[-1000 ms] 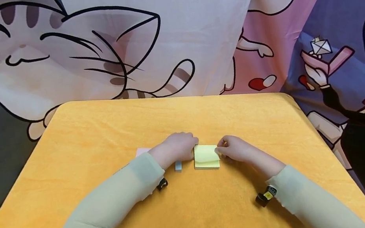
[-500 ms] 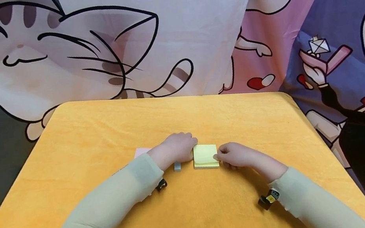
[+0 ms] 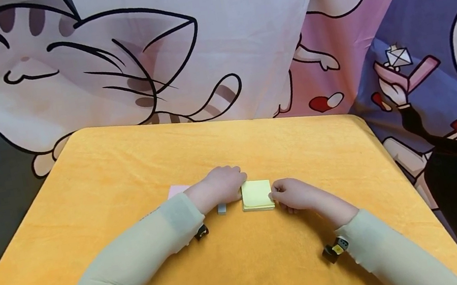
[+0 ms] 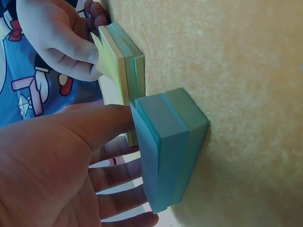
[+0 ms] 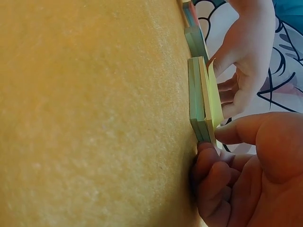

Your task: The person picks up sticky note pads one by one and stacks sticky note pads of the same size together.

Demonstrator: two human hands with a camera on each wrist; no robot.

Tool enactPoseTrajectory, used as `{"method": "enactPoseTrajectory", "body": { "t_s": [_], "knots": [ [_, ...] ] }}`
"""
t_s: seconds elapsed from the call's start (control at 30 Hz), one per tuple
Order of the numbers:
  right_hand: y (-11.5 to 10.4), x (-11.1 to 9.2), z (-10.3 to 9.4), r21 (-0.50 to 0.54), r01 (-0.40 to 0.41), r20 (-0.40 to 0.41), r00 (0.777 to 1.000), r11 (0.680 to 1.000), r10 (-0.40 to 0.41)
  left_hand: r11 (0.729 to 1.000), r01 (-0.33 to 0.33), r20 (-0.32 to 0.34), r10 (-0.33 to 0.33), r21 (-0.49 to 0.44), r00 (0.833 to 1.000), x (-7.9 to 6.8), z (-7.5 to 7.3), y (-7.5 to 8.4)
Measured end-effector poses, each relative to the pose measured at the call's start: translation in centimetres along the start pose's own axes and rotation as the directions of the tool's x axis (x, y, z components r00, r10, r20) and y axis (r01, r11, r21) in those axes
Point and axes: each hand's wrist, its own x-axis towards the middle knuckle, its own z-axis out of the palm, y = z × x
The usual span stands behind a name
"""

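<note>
A stack of sticky note pads, yellow on top (image 3: 256,192), lies on the table between my hands. My right hand (image 3: 294,193) pinches the right edge of the uppermost yellow sticky note (image 5: 216,101) between thumb and finger. That sheet stands lifted off the pad along one side in both wrist views. My left hand (image 3: 222,184) reaches over a blue sticky note block (image 4: 163,151), its thumb at the yellow stack's left side. Its fingers (image 4: 118,175) stretch out, fairly straight, behind the blue block. The head view shows just the block's near end; the hand covers the rest.
A pink sticky note pad (image 3: 176,189) shows past my left forearm, which partly covers it. The yellow cloth-covered table (image 3: 248,269) ends at a curtain (image 3: 258,48) printed with cartoon figures. Each wrist carries a small black camera (image 3: 335,249).
My right hand has moved slightly toward me along the stack's right edge. The top yellow note, bowed earlier, now lies flatter over the pad. My left hand has stayed in place.
</note>
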Motion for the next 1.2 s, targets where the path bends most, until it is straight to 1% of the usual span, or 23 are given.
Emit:
{"method": "enactPoseTrajectory", "body": {
  "t_s": [0.37, 0.63, 0.9, 1.2],
  "knots": [
    [0.05, -0.09, 0.17, -0.023, 0.035, 0.005, 0.999, 0.999, -0.035, 0.998, 0.010, 0.012, -0.010, -0.059, 1.000, 0.13, -0.11, -0.33],
    [0.08, -0.06, 0.29, -0.030, 0.041, -0.007, 0.999, 0.999, -0.042, 0.999, 0.007, 0.005, -0.007, -0.050, 1.000, 0.15, -0.06, -0.40],
    [-0.03, -0.22, 0.19, -0.032, 0.041, 0.005, 0.999, 0.999, -0.041, 0.999, 0.002, -0.012, -0.003, -0.042, 1.000, 0.12, 0.06, -0.37],
    [-0.19, -0.38, 0.17, -0.033, 0.039, 0.001, 0.999, 0.999, -0.039, 0.996, 0.019, -0.008, -0.020, -0.082, 1.000, 0.23, 0.28, -0.42]
  ]
}}
